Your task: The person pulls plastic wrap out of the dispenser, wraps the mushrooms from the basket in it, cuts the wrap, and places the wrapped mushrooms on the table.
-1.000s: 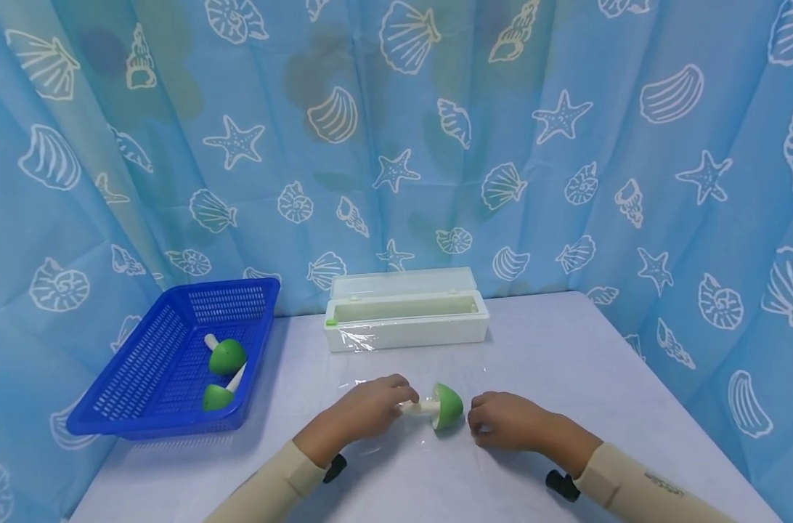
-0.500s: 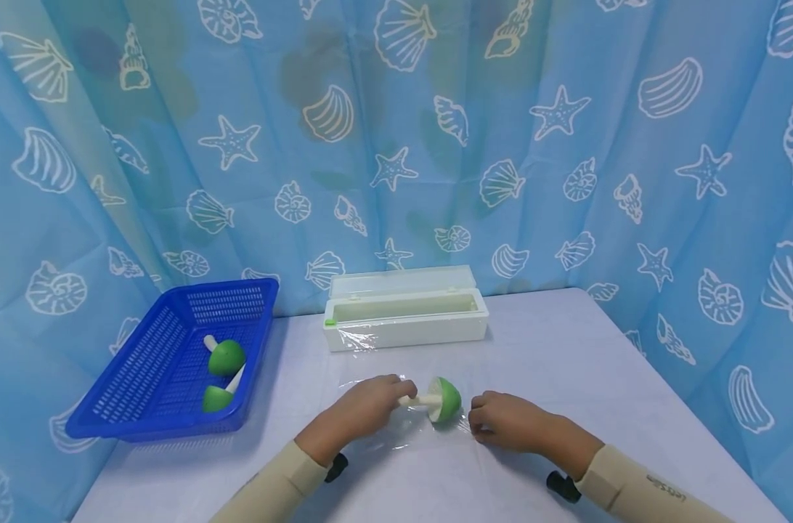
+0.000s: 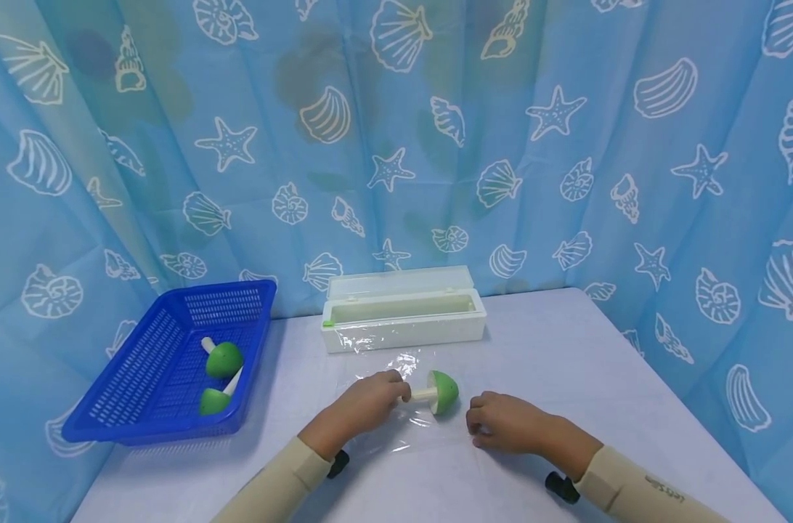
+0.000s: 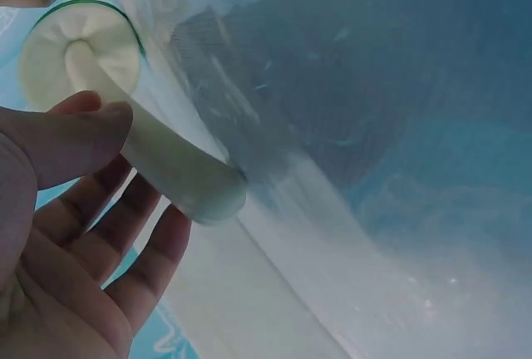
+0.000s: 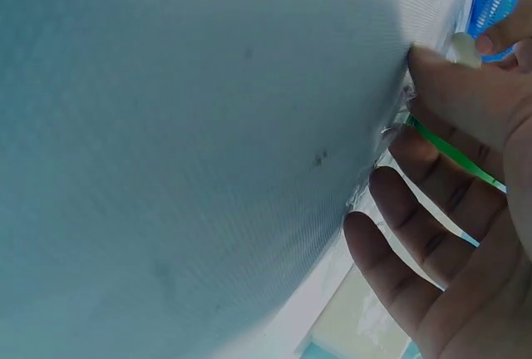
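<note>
A toy mushroom with a green cap (image 3: 445, 393) and a pale stem lies sideways above a sheet of clear plastic wrap (image 3: 412, 438). My left hand (image 3: 365, 402) pinches the stem (image 4: 184, 171) between thumb and fingers, and the stem's rounded end sticks out past them. To the right of the cap, my right hand (image 3: 513, 423) bends its fingers down at the wrap's right edge. Seen from the right wrist, crumpled film (image 5: 386, 133) runs along the fingertips, between thumb and forefinger.
A blue plastic basket (image 3: 251, 392) at the left contains two more green mushrooms (image 3: 224, 360). Behind the wrap stands a long white box (image 3: 406, 334) with its lid raised, film reaching over its front. A blue shell-patterned curtain (image 3: 396, 211) hangs behind the white-covered table (image 3: 553, 334).
The mushroom has moved slightly away from me, its cap edging left and farther from the right hand. My left hand has shifted slightly with it. The right hand stays nearly in place.
</note>
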`<state>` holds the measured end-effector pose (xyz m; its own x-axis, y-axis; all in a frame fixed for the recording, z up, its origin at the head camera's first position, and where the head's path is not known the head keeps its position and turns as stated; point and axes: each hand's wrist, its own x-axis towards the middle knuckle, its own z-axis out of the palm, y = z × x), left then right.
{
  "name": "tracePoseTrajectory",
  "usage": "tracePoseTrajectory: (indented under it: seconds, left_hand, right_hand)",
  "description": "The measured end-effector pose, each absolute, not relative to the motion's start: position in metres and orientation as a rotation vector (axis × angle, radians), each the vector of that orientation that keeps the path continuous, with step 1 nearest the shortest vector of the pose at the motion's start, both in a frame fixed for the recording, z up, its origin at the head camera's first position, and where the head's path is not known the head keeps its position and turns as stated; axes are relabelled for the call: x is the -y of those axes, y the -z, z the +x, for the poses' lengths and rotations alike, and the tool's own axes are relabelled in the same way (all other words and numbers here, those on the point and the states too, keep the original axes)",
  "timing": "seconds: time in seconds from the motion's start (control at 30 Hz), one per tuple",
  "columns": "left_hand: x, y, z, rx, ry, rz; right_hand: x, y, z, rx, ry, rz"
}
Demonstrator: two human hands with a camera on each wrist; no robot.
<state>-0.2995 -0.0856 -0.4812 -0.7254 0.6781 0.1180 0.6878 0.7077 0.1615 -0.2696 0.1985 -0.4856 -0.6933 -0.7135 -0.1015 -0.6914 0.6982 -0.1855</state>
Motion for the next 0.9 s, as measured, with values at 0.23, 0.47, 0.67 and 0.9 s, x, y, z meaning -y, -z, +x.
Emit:
tracePoseTrajectory:
  seconds: [0.23,0.47,0.67,0.9]
  left_hand:
    - [0.084,0.474,-0.297,2.855,0.339,-1.159]
    - [0.083,0.469,-0.292,2.874,0.302,-1.137]
    - [0.093,0.473,-0.257,2.883,0.186,-1.231]
    - [0.112,0.477,-0.244,2.91,-0.012,-1.151]
  right_hand:
    - [-0.195,0.481,-0.269,-2.782,0.183,-1.05]
    - [-0.192,0.475,-0.27,-2.755,0.277,-0.848]
    - [-0.194,0.477,-0.271,-2.735,0.338,-0.811]
    - [-0.198,0.474,-0.275,-2.78,0.402,-0.854]
